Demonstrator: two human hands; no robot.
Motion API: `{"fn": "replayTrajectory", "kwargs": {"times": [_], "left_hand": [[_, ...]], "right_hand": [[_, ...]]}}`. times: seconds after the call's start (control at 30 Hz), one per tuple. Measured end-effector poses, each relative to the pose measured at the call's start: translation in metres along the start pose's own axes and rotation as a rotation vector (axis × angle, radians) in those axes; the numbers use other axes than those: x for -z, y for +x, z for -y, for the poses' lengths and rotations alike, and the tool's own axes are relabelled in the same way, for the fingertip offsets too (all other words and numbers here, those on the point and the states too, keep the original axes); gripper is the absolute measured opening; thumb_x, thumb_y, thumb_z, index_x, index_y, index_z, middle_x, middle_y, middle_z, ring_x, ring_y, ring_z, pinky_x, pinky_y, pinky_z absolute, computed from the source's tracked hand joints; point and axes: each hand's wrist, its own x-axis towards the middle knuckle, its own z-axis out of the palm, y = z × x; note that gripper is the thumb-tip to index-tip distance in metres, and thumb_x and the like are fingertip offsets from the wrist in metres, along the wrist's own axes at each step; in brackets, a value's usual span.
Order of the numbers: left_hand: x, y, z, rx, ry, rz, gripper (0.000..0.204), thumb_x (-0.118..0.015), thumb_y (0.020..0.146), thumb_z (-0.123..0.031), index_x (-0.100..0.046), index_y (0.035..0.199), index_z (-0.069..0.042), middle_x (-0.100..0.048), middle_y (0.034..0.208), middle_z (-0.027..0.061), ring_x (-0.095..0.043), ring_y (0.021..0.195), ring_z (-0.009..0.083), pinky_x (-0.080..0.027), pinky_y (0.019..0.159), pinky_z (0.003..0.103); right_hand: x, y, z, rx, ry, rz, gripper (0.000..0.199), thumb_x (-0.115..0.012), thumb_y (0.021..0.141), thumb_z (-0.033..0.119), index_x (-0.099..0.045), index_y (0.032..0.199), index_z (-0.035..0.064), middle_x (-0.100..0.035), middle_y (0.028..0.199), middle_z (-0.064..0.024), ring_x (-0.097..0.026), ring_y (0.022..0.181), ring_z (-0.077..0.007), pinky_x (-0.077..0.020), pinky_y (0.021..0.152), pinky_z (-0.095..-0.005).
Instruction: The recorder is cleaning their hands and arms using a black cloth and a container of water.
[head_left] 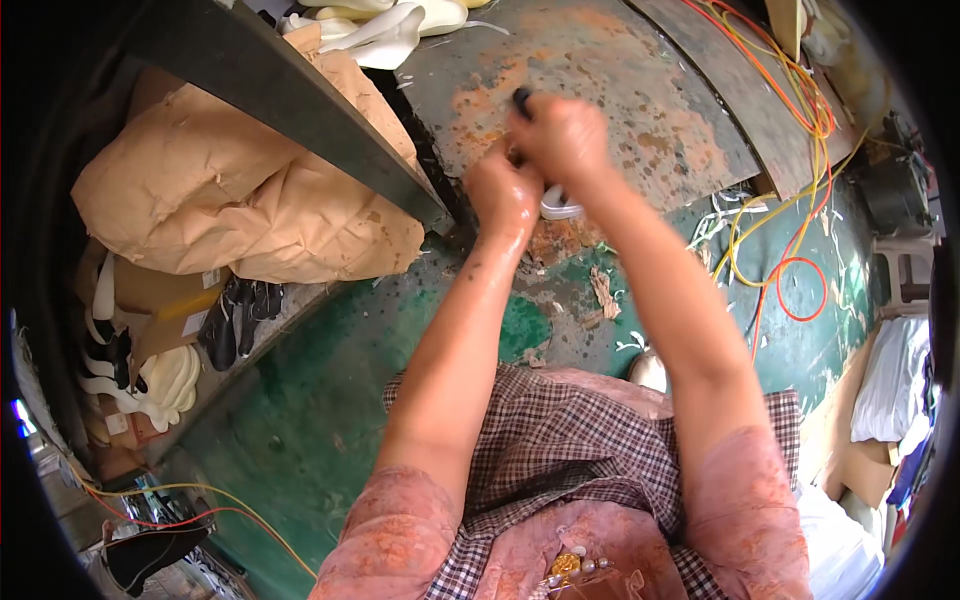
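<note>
Seemingly mid-job, both hands, left (503, 190) and right (562, 140), are clenched together on a white sole (560, 205) at the rusty bench (640, 90), with more soles (385, 25) piled beyond.

We see our left hand (500, 190) and right hand (560, 135) pressed together over the rusty desk (640, 110), fingers closed around a small white piece (560, 205) with a dark tip (522, 96). Beyond the desk's far edge lie white moulded parts (385, 30); left of it, brown paper sacks (230, 200); right of it, orange and yellow cables (800, 110).
</note>
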Motion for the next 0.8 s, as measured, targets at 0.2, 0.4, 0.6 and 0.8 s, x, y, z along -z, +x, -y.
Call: {"fn": "replayTrajectory", "kwargs": {"times": [0.2,0.4,0.6,0.8], "left_hand": [[0.024,-0.005,-0.022,-0.359,0.323,-0.151,0.093,-0.078,0.066,-0.049,-0.037,0.135,-0.003,-0.060,0.081,0.0044,-0.056,0.083,0.0251,-0.022,0.099,0.054],[0.021,-0.004,-0.019,-0.621,0.474,-0.205,0.097,-0.080,0.062,-0.039,-0.031,0.140,-0.008,-0.054,0.088,0.0008,-0.049,0.092,0.0231,-0.023,0.098,0.058],[0.015,-0.019,-0.019,-0.810,0.546,-0.126,0.097,-0.082,0.053,-0.029,-0.037,0.138,-0.016,-0.052,0.096,-0.0012,-0.047,0.101,0.0220,-0.023,0.098,0.055],[0.021,-0.015,-0.013,-0.707,0.574,-0.130,0.107,-0.083,0.055,-0.041,-0.028,0.142,-0.013,-0.050,0.106,0.0052,-0.044,0.106,0.0269,-0.024,0.097,0.057]], "right_hand": [[0.101,0.039,-0.067,0.012,0.379,0.377,0.029,-0.063,0.076,0.024,-0.063,0.092,-0.0002,-0.063,0.068,-0.0113,-0.060,0.061,-0.0180,-0.0495,0.060,-0.0342],[0.065,-0.030,-0.038,0.456,0.371,0.504,0.029,-0.058,0.080,0.016,-0.061,0.107,0.0029,-0.065,0.093,-0.0162,-0.062,0.084,-0.0330,-0.0491,0.074,-0.0418],[0.038,-0.017,-0.051,-0.218,0.373,0.920,0.031,-0.061,0.077,0.025,-0.065,0.091,-0.0014,-0.066,0.079,-0.0170,-0.063,0.073,-0.0275,-0.0490,0.068,-0.0399],[0.072,-0.008,-0.065,-0.086,0.370,0.733,0.030,-0.058,0.084,0.024,-0.063,0.099,-0.0015,-0.066,0.081,-0.0147,-0.063,0.072,-0.0210,-0.0498,0.068,-0.0367]]}}
